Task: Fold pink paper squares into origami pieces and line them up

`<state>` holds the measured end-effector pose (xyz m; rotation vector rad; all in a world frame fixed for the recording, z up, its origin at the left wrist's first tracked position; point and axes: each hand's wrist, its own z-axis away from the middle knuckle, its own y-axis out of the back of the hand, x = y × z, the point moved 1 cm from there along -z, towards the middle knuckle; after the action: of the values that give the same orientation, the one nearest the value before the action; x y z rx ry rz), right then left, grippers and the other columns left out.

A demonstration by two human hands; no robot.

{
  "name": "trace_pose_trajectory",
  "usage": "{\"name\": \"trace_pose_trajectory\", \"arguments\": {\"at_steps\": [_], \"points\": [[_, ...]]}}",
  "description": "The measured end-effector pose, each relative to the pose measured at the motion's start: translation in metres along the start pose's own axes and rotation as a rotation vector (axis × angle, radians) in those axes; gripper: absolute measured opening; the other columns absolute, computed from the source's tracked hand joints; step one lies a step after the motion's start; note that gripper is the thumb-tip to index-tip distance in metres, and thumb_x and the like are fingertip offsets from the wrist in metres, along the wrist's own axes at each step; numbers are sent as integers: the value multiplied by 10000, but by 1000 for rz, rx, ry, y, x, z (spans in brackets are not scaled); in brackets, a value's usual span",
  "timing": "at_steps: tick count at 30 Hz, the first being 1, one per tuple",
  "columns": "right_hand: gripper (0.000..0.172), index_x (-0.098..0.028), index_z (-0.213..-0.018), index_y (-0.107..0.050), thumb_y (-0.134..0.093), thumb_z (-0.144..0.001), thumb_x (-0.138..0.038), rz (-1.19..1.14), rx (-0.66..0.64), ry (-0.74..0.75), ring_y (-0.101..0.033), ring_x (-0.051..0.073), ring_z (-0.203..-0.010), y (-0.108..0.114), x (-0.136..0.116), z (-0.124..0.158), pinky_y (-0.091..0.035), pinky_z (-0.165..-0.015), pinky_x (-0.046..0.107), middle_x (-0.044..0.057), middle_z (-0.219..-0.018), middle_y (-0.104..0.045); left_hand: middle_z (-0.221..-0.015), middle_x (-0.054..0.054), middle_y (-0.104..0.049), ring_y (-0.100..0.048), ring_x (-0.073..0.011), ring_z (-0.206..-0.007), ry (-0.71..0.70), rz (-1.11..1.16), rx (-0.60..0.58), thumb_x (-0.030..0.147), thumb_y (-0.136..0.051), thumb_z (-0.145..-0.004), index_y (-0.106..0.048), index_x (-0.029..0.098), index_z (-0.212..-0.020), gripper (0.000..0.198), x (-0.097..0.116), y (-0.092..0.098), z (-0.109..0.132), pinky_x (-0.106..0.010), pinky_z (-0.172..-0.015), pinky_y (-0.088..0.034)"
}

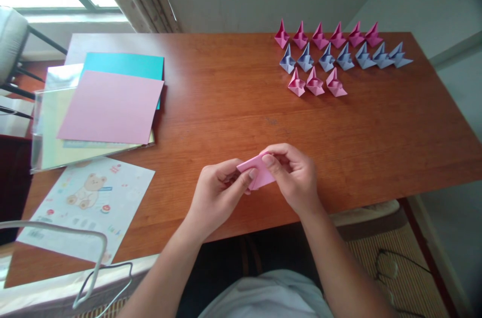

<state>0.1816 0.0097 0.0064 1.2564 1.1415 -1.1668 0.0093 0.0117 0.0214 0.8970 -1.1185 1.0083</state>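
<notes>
Both my hands pinch a small folded pink paper (259,171) just above the near edge of the wooden table (233,92). My left hand (218,195) grips its left side with thumb and fingers closed. My right hand (293,175) holds its right side, the forefinger pressed on the top fold. At the far right of the table stand rows of finished folded paper figures: several dark pink ones (327,35) at the back, several blue ones (344,57) in the middle, three pink ones (315,82) in front.
A stack of sheets lies at the left: a pink sheet (111,107) over a teal sheet (124,64) and a clear plastic sleeve (48,127). A printed bear sheet (90,202) lies near the front left corner. A chair back (11,39) stands far left.
</notes>
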Motion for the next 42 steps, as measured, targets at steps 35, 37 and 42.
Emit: {"name": "trace_pose_trajectory", "arguments": {"at_steps": [35, 37, 42], "points": [[211, -221, -827, -714, -670, -958, -381, 241, 68, 75, -612, 124, -649, 3, 3, -3, -456, -601, 260, -15, -739, -707, -673, 5, -729, -680, -96, -575, -86, 4, 138, 301, -663, -958, -757, 169, -935, 164, -2, 0, -2, -149, -521, -517], [186, -228, -872, -724, -673, -956, -386, 233, 61, 72, -640, 132, -680, 2, 5, -3, -481, -624, 261, -11, -780, -728, -668, 8, -728, -686, -96, -572, -86, -3, 167, 287, -663, -955, -752, 169, -941, 148, -3, 0, -2, -146, -514, -519], [166, -241, -1032, -732, -673, -956, -375, 212, -1, 50, -707, 159, -779, 0, 7, -3, -543, -701, 277, 11, -924, -773, -723, 1, -753, -693, -108, -566, -112, -76, 253, 296, -639, -965, -723, 170, -985, 153, -7, -1, 1, -172, -515, -536]]}}
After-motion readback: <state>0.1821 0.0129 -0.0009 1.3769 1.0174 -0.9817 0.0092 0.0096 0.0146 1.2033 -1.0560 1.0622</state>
